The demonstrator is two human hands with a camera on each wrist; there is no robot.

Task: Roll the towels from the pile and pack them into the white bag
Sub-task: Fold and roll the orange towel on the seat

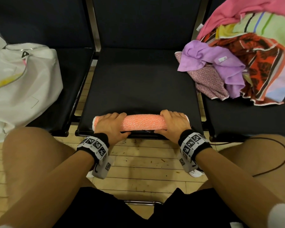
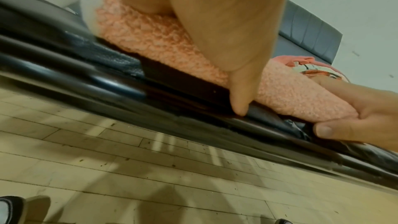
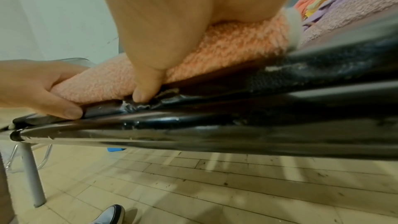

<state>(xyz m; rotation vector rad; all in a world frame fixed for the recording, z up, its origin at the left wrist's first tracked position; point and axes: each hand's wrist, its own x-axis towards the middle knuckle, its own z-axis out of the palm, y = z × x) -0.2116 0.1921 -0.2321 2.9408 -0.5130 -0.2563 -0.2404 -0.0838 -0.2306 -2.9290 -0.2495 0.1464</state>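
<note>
Both hands on the rolled orange towel (image 1: 142,123) at the middle seat's (image 1: 138,83) front edge: left hand (image 1: 111,125) and right hand (image 1: 174,123) each grip one end, fingers over, thumbs under. White bag (image 1: 23,83) on left seat, towel pile (image 1: 247,63) on right seat.

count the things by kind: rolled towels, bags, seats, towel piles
rolled orange towel: 1, left hand and right hand gripping it
white bag: 1
black seats: 3
loose towel pile: 1
total: 6
</note>
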